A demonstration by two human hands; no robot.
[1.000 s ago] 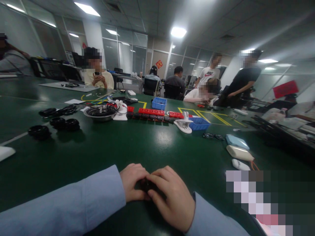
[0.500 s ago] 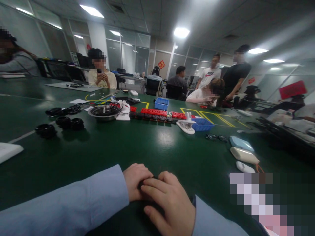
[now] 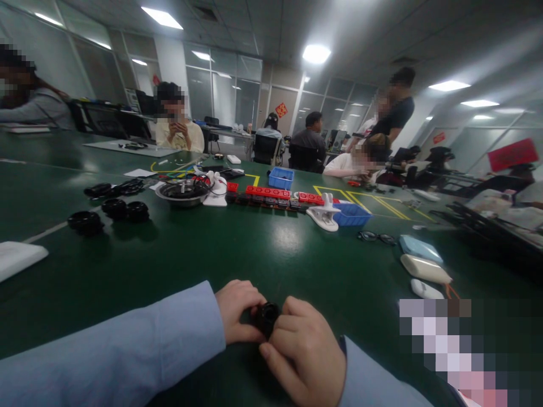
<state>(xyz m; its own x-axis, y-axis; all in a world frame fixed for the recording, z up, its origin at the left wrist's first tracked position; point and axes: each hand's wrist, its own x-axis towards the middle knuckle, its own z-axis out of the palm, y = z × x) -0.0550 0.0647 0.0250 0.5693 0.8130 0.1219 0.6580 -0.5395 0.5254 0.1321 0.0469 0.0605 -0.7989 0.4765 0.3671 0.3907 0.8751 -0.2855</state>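
Note:
A small black round part with a hollow centre is between my two hands, low in the middle of the view. My left hand grips its left side with thumb and fingers. From the right, my right hand closes on it with curled fingers, the thumb lying below. Much of the part is covered by the fingers. Off to the left on the green table stand similar-looking black round parts: one nearer and two side by side farther back.
Across the table are a metal bowl, a row of red blocks, a white clip and two blue bins, one far and one nearer. Glasses and a cream pouch lie right. People sit and stand beyond.
My right hand's fingers have curled and drawn slightly right, uncovering the black part's hollow opening. My left hand keeps nearly the same place. The view has shifted a little.

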